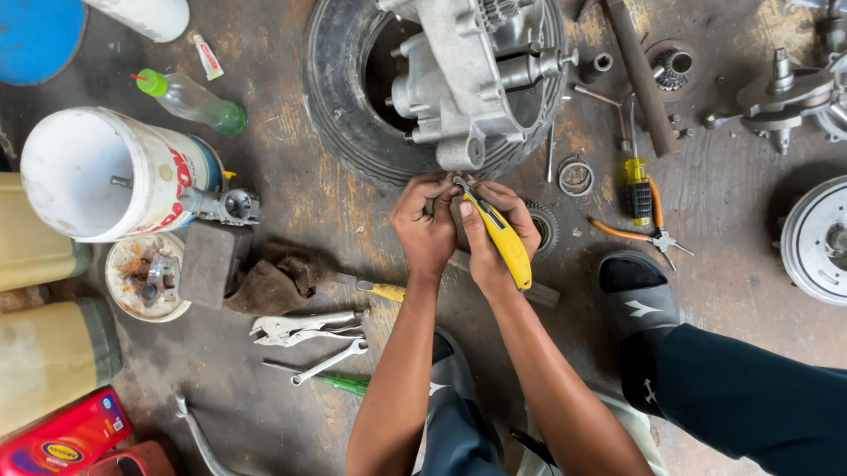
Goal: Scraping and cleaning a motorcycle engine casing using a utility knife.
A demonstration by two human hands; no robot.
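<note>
— What holds what down there?

— A white bucket (101,173) lies on its side at the left, mouth toward the camera, a small metal bit inside. Below it a small round tub (145,277) holds rusty parts. A green-capped bottle (192,100) lies above the bucket, near a blue drum (12,33). Two yellowish jugs (20,288) sit at the left edge, a red bottle (53,446) below them.

— And the hands?

— Both are together just under the engine case (463,62), which rests in a tyre (338,88). The right hand (496,234) is clamped on yellow-handled pliers (501,234), their tips up at the case's lower lug. The left hand (425,223) is curled shut beside the tips; what it pinches I cannot tell.

— What lies around?

— Locking pliers (303,326) and a wrench (329,361) lie left of the arms, a rag (276,279) above them. A hammer (631,53) lies right of the tyre, a yellow screwdriver (638,183) and orange pliers (636,232) below it. A brake drum (834,241) sits at the right edge.

— Anything in the way?

— A gear (544,227) lies partly behind the right hand, and a sandalled foot (639,294) is planted close by.
</note>
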